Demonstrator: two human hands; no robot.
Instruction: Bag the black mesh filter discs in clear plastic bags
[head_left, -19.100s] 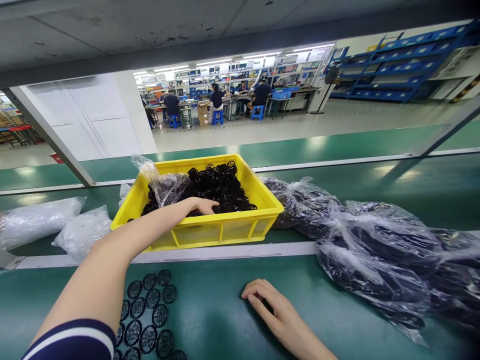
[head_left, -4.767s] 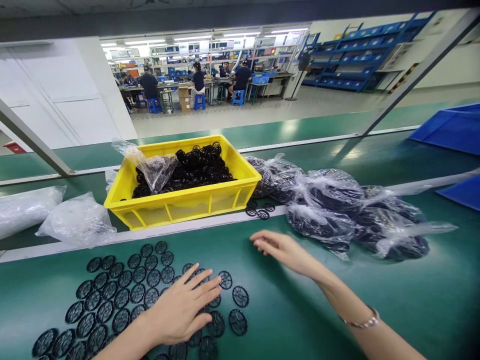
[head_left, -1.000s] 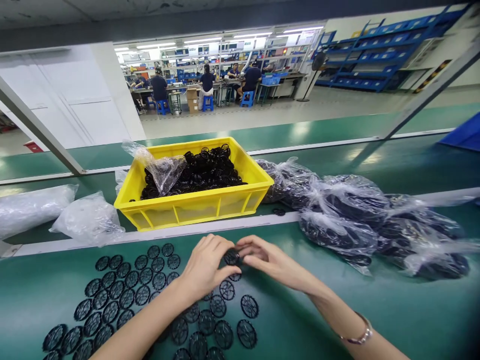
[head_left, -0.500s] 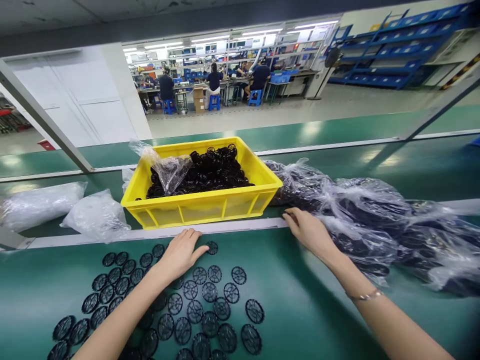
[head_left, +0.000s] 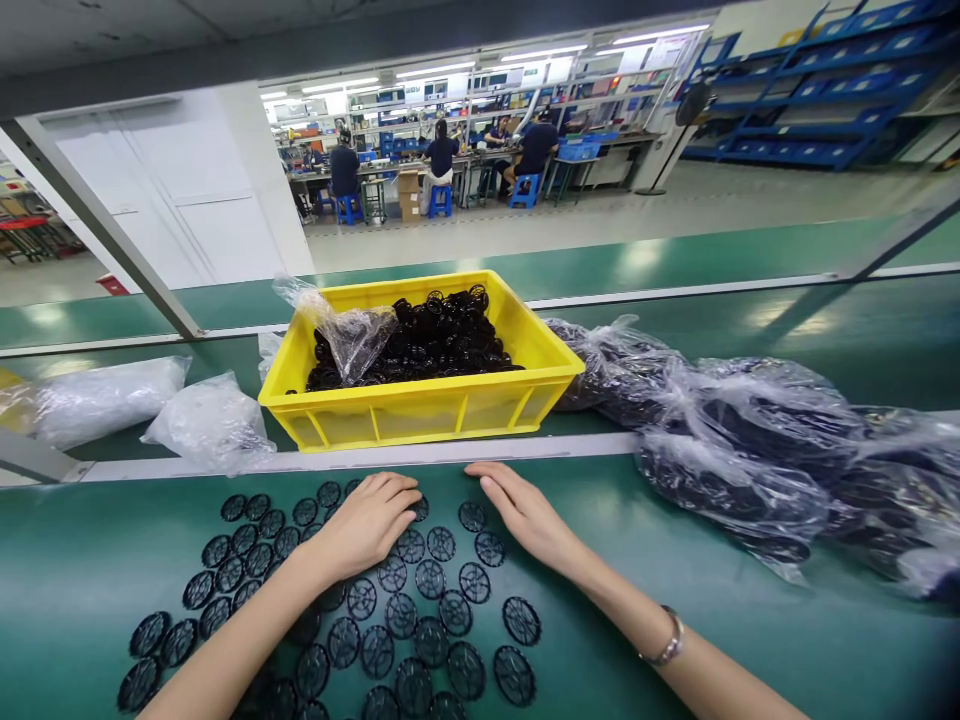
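Many black round mesh discs [head_left: 431, 578] lie in loose rows on the green conveyor belt [head_left: 97, 540], spread out below my hands. My left hand [head_left: 367, 525] rests palm-down at the top of the rows, its fingertips over the discs and reaching a disc near the belt's far edge. My right hand [head_left: 525, 517] lies flat on the belt close by, its fingertips near a disc [head_left: 472, 516]. Neither hand visibly holds anything. A bracelet circles my right wrist.
A yellow plastic crate [head_left: 424, 415] holds a heap of black discs and a clear bag. Bulging plastic bags of dark parts [head_left: 739, 450] lie to the right, white bags [head_left: 109, 400] to the left. A white rail [head_left: 352, 458] runs behind the belt; people work at benches beyond.
My right hand has moved left from the bags to the belt beside the discs. My left hand has shifted slightly, and the view has moved a little.
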